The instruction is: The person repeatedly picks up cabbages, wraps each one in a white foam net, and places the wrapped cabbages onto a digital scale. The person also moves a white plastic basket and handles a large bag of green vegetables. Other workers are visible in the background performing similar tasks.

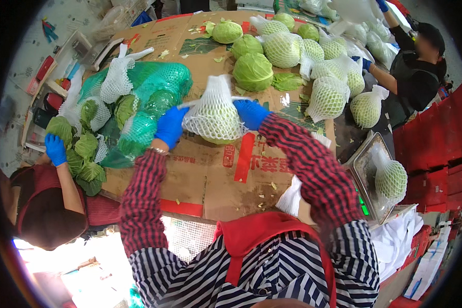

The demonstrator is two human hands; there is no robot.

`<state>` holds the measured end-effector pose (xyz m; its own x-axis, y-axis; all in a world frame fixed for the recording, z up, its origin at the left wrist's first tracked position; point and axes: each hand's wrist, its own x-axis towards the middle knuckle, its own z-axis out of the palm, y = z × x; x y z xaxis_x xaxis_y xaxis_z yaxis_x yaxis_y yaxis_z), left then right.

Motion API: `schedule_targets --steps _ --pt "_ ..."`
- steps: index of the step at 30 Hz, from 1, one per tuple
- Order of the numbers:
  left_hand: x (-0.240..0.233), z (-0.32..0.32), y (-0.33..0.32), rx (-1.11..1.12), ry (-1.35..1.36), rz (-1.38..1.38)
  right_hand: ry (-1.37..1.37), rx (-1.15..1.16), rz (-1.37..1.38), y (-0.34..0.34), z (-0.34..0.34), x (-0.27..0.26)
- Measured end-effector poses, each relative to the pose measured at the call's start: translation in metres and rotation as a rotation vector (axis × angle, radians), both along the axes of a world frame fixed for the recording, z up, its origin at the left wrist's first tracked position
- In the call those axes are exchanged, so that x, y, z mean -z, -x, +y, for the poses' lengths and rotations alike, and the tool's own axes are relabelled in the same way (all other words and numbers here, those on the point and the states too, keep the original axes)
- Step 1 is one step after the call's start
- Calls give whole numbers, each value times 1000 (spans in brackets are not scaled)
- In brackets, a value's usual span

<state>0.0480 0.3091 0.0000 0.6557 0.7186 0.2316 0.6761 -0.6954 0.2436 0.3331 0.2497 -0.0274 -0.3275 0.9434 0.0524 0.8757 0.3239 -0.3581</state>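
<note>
My left hand (169, 127), in a blue glove, pinches the left edge of a white foam net sleeve (214, 101). My right hand (251, 114), gloved in blue too, grips the sleeve's right side. The sleeve covers most of a green cabbage (217, 140), whose lower part shows below the net. Behind it on the cardboard sit bare cabbages (253, 72) and several cabbages in foam nets (282, 50). A loose bundle of white foam sleeves (290, 197) lies near the table's front edge.
Green mesh bags with cabbages (158, 102) lie at left, beside a co-worker's gloved hand (56, 149). A netted cabbage (390, 180) rests on a scale (364, 169) at right. Another co-worker (415, 73) stands at the far right. Cardboard (184, 173) covers the table.
</note>
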Motion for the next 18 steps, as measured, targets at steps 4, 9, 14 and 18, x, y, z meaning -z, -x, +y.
schedule_targets --steps 4,9,14,18 --pt "97 19 -22 -143 423 -585 299 -144 827 -7 17 39" --pt "102 6 -32 -90 451 -625 555 101 1566 -11 -36 46" --pt "25 -67 -71 173 -47 -569 512 150 2217 17 -124 47" --pt "-15 -129 -131 287 236 -948 370 60 2616 15 -209 36"
